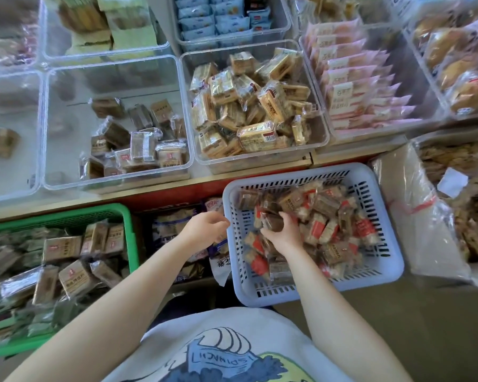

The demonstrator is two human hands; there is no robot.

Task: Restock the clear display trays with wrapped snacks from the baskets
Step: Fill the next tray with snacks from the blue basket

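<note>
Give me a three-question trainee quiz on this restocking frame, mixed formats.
1. True or false: the right hand grips a wrapped snack inside the blue basket.
2. Which is fuller: A) the left clear tray, B) the middle clear tray?
3. Fill in: the left hand is just outside the blue basket's ____ wall.

Key: 1 true; 2 B; 3 left.

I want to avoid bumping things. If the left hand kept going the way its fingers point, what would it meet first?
Probably the near-left wall of the blue basket; the left hand has its fingertips almost at it, though depth is unclear.
</note>
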